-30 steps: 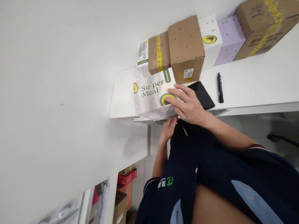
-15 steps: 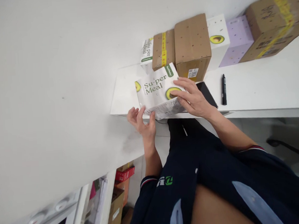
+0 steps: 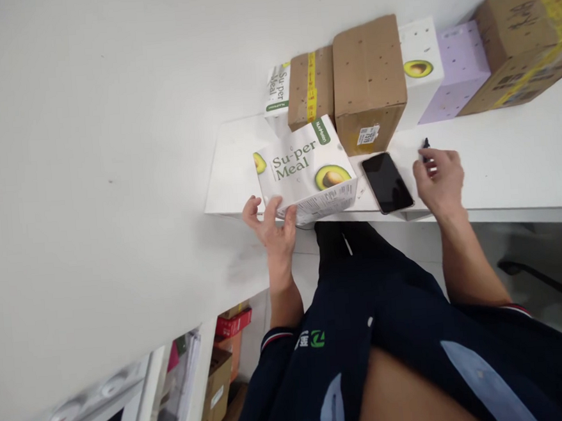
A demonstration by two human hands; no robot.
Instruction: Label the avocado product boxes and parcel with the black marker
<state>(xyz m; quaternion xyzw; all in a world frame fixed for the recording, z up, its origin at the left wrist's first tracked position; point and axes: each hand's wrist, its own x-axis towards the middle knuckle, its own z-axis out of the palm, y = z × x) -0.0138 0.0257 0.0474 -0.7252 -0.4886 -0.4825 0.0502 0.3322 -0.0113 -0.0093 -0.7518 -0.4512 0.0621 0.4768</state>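
Note:
A white "Su-per Meal" box (image 3: pixel 301 164) with avocado pictures lies at the near left corner of the white table (image 3: pixel 513 162). My left hand (image 3: pixel 271 225) sits at the box's near edge, with spread fingertips touching its side. My right hand (image 3: pixel 440 177) is over to the right, past a black phone (image 3: pixel 387 182) lying flat. Its fingers curl over a black marker (image 3: pixel 424 143), of which only the tip shows.
Against the wall behind stand a tall brown carton (image 3: pixel 368 76), a smaller taped carton (image 3: pixel 310 93), another white avocado box (image 3: pixel 420 66), a lilac box (image 3: pixel 461 69) and a large taped carton (image 3: pixel 526 33). Shelves with boxes (image 3: pixel 225 375) are at the lower left.
My right hand left the top of the Su-per Meal box and moved right onto the marker, uncovering the phone. My left hand came up from under the table to the box's near edge.

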